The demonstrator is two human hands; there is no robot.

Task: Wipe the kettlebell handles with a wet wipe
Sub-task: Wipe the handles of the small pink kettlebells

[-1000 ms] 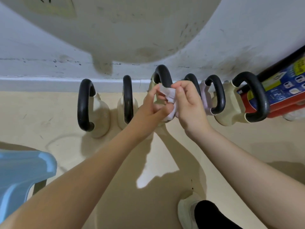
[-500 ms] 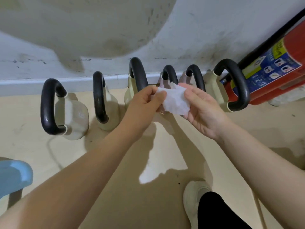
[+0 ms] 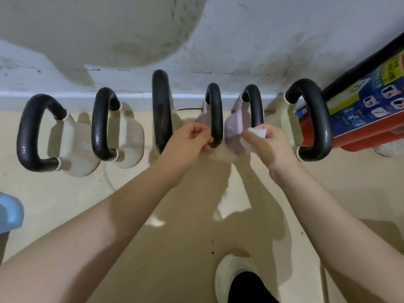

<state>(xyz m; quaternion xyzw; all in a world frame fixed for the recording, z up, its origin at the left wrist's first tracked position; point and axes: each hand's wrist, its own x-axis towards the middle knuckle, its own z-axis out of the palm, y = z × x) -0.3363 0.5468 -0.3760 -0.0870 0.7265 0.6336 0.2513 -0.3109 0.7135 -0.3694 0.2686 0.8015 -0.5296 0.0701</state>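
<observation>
Right hand (image 3: 265,142): curled tight, pinching the white wet wipe (image 3: 255,136) between thumb and fingers. Wipe bunched up small, held just near of the fifth handle (image 3: 254,108), touching it or almost touching; hard to tell which.

Left hand (image 3: 190,142): fingers curled, tips right at the near end of the fourth handle (image 3: 215,114). Touching it, it seems; gripping or not, cannot tell.

Six kettlebells in a row along the far wall (image 3: 262,40), on the tan floor (image 3: 135,215). Six black handles, all standing up.
- First kettlebell (image 3: 72,149), far left: cream body.
- Second kettlebell (image 3: 129,136): cream body.
- Third handle (image 3: 161,110): tallest one, body mostly hidden.
- Fourth and fifth: two pale pink bodies (image 3: 236,127), side by side, in the middle.
- Sixth handle (image 3: 314,119), on the right: big and thick, cream body behind it.

One red fire extinguisher (image 3: 360,106) with a blue and yellow label, leaning at the far right, just beside the sixth handle.

One blue plastic thing (image 3: 9,215) at the left edge. One white shoe (image 3: 227,274) at the near edge, with a black trouser leg above it.
</observation>
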